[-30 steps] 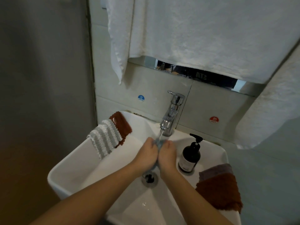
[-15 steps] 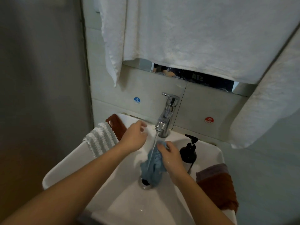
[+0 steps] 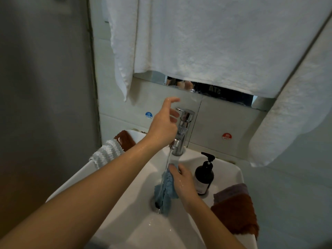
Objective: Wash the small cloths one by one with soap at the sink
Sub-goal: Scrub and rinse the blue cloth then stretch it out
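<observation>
A small blue cloth [image 3: 166, 190] hangs over the drain of the white sink [image 3: 125, 220], under the water running from the chrome faucet [image 3: 182, 130]. My right hand [image 3: 182, 180] pinches the cloth's upper edge. My left hand [image 3: 164, 123] is raised beside the faucet handle, fingers loosely spread, holding nothing and just short of the handle. A dark soap pump bottle [image 3: 204, 175] stands on the rim right of the faucet.
A brown cloth [image 3: 237, 214] over a purple-grey one [image 3: 231, 190] lies on the right rim. A white striped cloth [image 3: 106, 153] and another brown cloth [image 3: 125, 140] hang on the left rim. White towels [image 3: 215, 42] hang above, covering a mirror. A grey wall stands at left.
Both hands were together on the cloth under the tap. My left hand let go and rose up to the faucet handle. My right hand keeps the cloth in the stream.
</observation>
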Demonstrator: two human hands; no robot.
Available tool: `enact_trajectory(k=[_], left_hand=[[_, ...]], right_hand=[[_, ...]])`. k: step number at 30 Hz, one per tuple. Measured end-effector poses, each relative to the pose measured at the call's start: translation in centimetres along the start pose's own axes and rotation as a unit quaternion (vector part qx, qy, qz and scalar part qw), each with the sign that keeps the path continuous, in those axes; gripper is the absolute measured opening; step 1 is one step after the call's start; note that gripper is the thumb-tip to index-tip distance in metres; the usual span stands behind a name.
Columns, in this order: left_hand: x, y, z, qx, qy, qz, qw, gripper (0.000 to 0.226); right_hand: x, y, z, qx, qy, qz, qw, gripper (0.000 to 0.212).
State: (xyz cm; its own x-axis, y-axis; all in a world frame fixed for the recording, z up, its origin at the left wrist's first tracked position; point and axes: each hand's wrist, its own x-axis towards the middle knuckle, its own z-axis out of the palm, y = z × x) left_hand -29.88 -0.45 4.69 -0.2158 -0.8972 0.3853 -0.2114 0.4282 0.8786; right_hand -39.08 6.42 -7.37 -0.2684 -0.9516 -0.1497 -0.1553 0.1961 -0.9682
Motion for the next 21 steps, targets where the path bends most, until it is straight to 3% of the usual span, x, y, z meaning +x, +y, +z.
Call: enact_trajectory(k=[12, 16, 18, 21], left_hand=[[-1.2, -3.5, -0.7, -0.016, -0.036, -0.005, 0.999, 0.077], [-2.8, -6.9, -1.6, -0.05, -0.045, -0.051, 0.996, 0.074], [-3.7, -9.2, -1.7, -0.018, -0.085, -0.085, 0.993, 0.075], [-4.9, -11.6, -1.4, 0.092, -0.237, -0.118, 0.96, 0.069]], right_hand=[[0.6, 0.6, 0.3, 0.001, 0.021, 0.016, 1.0, 0.048], [0.6, -0.3, -0.3, 0.057, 0.02, 0.035, 0.998, 0.025], [0.9, -0.6, -0.4, 0.115, 0.008, 0.056, 0.992, 0.02], [1.0, -1.1, -0.2, 0.221, -0.008, 0.078, 0.972, 0.036]])
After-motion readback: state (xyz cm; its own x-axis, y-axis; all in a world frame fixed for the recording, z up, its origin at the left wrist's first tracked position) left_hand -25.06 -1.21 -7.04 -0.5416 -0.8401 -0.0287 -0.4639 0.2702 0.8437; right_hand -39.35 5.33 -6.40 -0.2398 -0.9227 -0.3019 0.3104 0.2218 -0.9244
